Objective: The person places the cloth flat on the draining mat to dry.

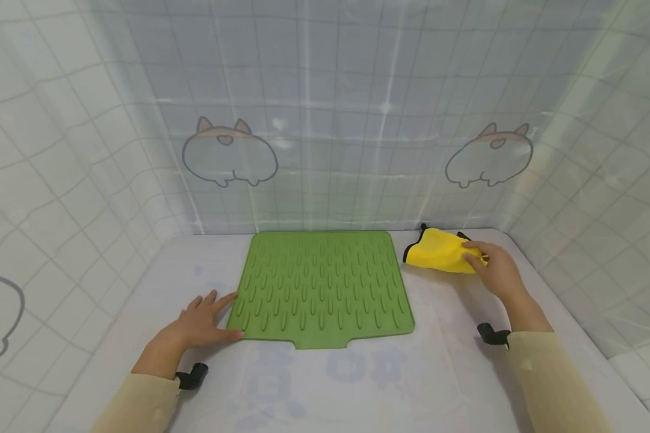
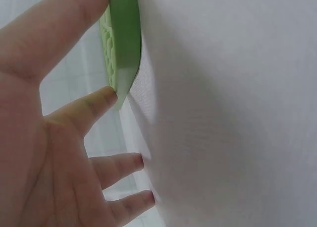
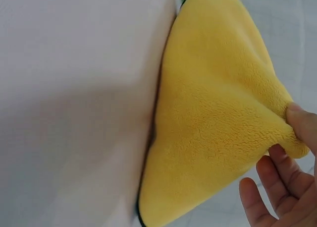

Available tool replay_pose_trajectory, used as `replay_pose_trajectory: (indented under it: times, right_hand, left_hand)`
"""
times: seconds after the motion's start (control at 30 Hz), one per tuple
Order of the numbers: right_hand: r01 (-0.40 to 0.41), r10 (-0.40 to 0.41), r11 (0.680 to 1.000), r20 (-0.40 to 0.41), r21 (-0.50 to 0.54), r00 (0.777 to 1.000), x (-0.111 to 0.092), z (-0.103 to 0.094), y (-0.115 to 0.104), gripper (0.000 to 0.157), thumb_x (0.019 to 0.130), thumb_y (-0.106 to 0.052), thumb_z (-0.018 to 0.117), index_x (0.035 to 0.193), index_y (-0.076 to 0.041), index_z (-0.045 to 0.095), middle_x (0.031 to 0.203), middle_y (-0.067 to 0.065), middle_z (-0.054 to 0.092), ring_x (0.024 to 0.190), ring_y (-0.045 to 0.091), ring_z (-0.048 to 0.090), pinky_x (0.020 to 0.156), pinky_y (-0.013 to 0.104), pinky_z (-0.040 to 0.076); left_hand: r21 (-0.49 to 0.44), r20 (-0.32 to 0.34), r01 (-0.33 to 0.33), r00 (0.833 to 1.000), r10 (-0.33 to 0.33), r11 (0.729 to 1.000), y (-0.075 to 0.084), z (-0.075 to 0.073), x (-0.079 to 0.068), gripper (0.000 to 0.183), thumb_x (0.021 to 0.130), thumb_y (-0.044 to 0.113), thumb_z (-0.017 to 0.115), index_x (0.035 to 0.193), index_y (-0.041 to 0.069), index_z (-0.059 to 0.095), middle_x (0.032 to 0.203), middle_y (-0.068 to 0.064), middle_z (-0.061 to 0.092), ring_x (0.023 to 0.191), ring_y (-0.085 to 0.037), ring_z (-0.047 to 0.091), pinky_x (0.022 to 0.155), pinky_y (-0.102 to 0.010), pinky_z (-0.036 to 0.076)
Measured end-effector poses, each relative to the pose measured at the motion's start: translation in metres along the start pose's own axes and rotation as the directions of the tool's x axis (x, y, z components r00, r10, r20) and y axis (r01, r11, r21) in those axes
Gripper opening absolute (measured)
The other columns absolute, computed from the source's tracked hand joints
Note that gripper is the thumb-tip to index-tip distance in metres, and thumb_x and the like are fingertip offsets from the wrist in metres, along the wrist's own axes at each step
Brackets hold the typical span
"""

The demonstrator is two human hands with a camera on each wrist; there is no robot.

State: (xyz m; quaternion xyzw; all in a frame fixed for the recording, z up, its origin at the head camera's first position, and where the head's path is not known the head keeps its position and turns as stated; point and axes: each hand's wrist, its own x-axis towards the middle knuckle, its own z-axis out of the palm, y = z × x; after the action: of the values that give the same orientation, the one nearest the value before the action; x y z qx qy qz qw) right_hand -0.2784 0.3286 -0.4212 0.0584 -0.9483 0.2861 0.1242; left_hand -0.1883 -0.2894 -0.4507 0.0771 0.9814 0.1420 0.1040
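Note:
A green rubbery mat (image 1: 319,282) with rows of raised oval ridges lies flat on the white tabletop, its short tab toward me. At its near left corner my left hand (image 1: 197,322) is spread, thumb and index finger touching the mat's edge; in the left wrist view its other fingertips (image 2: 136,160) come down at the white surface. To the right of the mat, my right hand (image 1: 495,267) pinches a yellow plush cloth (image 1: 439,249) with black edging between thumb and fingers. The cloth (image 3: 213,103) is gathered at the pinch and drapes down to the table in the right wrist view.
A translucent curtain (image 1: 325,120) with a grid pattern and cartoon animal prints hangs behind the table, with similar gridded sheets on the left (image 1: 49,180) and right. The white tabletop (image 1: 325,391) carries faint printed marks in front of the mat.

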Motion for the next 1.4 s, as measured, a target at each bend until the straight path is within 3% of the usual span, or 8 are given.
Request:
replay_pose_trajectory:
  times: [0.33,0.67,1.2,1.4]
  right_hand:
    - [0.013,-0.011,0.999,-0.040,0.033,0.999,0.003,-0.013,-0.022,0.045,0.102,-0.034,0.059,0.137,-0.006,0.060,0.139,0.026,0.054,0.114,0.050,0.052,0.093,0.064,0.046]
    - [0.033,-0.028,0.998,-0.083,0.061,0.996,0.001,-0.022,-0.042,0.043,0.102,-0.034,0.060,0.135,-0.006,0.062,0.137,0.026,0.055,0.118,0.050,0.053,0.097,0.064,0.046]
    - [-0.025,0.034,0.994,-0.090,0.104,0.995,0.000,-0.035,-0.079,0.052,0.100,-0.047,0.057,0.137,-0.012,0.061,0.142,0.020,0.054,0.122,0.049,0.052,0.089,0.061,0.051]
    - [0.026,-0.011,0.990,-0.106,0.142,0.994,0.001,-0.039,-0.093,0.047,0.100,-0.043,0.059,0.135,-0.012,0.064,0.141,0.019,0.056,0.120,0.047,0.055,0.085,0.058,0.054]
  left_hand:
    - [-0.011,0.004,0.005,1.000,-0.005,1.000,-0.001,-0.004,0.002,0.102,0.077,0.063,0.077,0.153,0.007,0.038,0.150,-0.045,0.023,0.133,-0.071,0.018,0.096,-0.084,0.022]
    - [-0.038,0.010,0.005,1.000,-0.005,0.999,-0.004,-0.002,0.002,0.104,0.076,0.064,0.077,0.153,0.008,0.038,0.151,-0.044,0.022,0.134,-0.070,0.017,0.098,-0.084,0.021]
    - [-0.039,0.016,0.006,1.000,-0.006,0.999,-0.003,-0.004,0.005,0.104,0.075,0.064,0.077,0.153,0.007,0.038,0.151,-0.044,0.021,0.135,-0.070,0.015,0.098,-0.084,0.020]
    - [-0.034,0.020,0.008,1.000,-0.008,0.999,-0.006,-0.002,0.008,0.106,0.075,0.065,0.077,0.154,0.007,0.037,0.151,-0.044,0.021,0.134,-0.071,0.016,0.098,-0.084,0.020]
